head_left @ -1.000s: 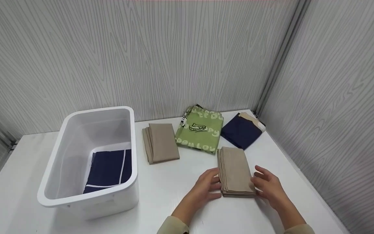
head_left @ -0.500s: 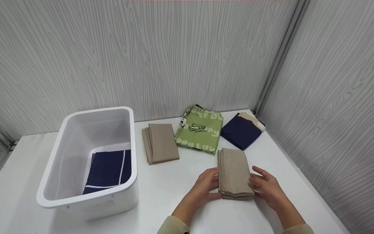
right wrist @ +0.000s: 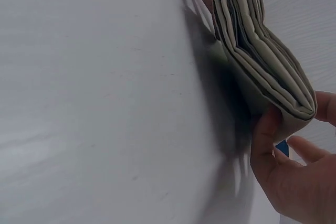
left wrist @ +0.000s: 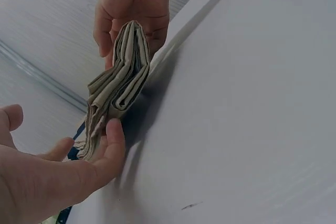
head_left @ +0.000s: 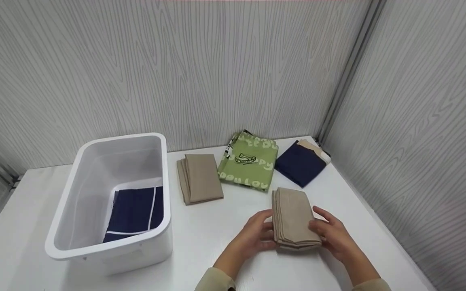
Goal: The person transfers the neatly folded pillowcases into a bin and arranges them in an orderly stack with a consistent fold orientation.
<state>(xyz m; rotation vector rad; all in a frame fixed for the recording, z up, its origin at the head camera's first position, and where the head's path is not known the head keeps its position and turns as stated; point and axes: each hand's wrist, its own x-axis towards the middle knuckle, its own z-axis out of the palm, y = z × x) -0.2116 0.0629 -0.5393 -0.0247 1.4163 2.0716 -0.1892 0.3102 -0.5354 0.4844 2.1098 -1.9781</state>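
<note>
A: What's in the tub?
B: White open-top tub (head_left: 136, 256), left on the white table (head_left: 200, 238). On its floor, a navy cloth (head_left: 132, 214) w/ white lines, lying flat.
A: And the hands?
B: Both on a folded beige bundle (head_left: 295, 216), right of the tub & well apart from it. L hand (head_left: 251, 234): fingers part-curled, bundle's edge btwn them, thumb off it. R hand (head_left: 334, 234): fingers curled round the opp. edge, some under, some on top. Bundle's tilted, near end looks raised off the table.
A: Anything outside the tub?
B: Along the back, L to R: 2nd beige cloth (head_left: 204, 178) just beside tub, green cloth (head_left: 251, 161) w/ pale lettering, navy-and-tan piece (head_left: 299, 165) in the corner.
</note>
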